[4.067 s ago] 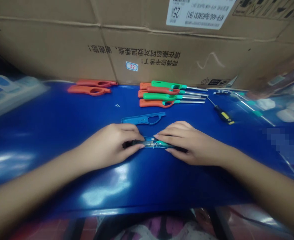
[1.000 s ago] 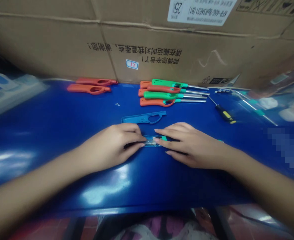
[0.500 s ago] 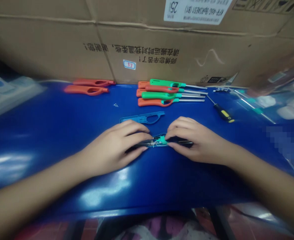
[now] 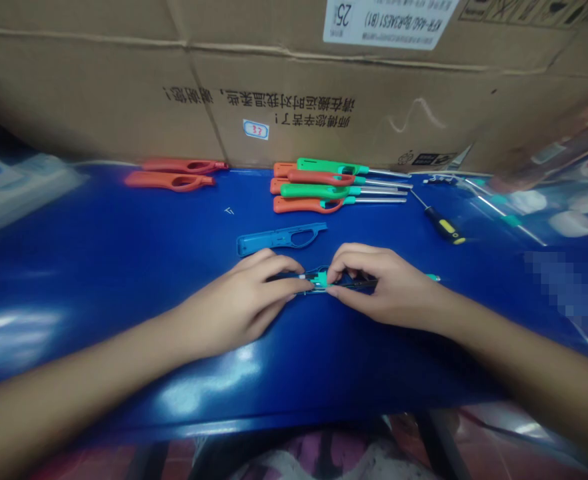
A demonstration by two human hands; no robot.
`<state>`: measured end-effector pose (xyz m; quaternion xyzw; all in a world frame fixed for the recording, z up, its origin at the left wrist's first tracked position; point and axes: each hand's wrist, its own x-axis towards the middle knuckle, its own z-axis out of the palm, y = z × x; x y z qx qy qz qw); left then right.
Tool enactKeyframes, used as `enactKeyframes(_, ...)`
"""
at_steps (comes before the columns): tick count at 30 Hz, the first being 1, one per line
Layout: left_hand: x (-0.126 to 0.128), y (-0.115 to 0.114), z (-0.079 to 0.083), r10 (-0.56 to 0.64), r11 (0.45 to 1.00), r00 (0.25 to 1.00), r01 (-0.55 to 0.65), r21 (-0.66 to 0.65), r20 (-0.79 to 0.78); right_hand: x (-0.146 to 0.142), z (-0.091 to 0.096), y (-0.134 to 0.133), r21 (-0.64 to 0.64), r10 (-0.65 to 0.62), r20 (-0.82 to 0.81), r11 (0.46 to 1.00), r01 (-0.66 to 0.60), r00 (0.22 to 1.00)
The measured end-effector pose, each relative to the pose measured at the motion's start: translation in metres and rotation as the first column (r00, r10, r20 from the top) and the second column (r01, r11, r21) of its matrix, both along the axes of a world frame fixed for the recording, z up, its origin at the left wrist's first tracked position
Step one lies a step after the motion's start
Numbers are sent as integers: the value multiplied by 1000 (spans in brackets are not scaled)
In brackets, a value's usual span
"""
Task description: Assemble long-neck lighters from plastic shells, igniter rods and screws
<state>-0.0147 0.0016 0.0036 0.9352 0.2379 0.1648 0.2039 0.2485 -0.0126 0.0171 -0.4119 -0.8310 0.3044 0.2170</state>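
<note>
A half-open long lighter (image 4: 319, 280) lies on the blue table (image 4: 124, 267), its inner parts and a teal trigger piece showing between my hands. My left hand (image 4: 247, 303) has its fingers curled over the lighter's left end and pins it down. My right hand (image 4: 381, 287) pinches the teal piece at the middle with fingertips pressed together. A loose blue lighter shell (image 4: 280, 237) lies flat just beyond my left hand, untouched.
Several assembled green and orange lighters (image 4: 331, 187) lie in a row at the back. Two orange shells (image 4: 174, 173) lie at the back left. A yellow-and-black screwdriver (image 4: 441, 225) rests at the right. A large cardboard box (image 4: 294, 80) walls off the table's far edge.
My right hand's fingers have drawn in from lying flat to pinching the teal piece. The lighter has lifted slightly at the middle. My left hand stays on its left end.
</note>
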Motion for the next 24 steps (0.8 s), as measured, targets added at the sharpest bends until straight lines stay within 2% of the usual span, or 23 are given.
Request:
enactKeyframes(5,0,-1,2,5,1000,999,-5,-7,-33,1,3,1,4,25,26,1000,-25,999)
enactKeyframes(10,-2,0,3,2,1000,998,-2,4,-58,4,2,2,2,-9,59,1000,9,998)
enactKeyframes(24,-1,0,3,-5,1000,998,6,10,-69,13,7,4,115,100,187,986,-123,977)
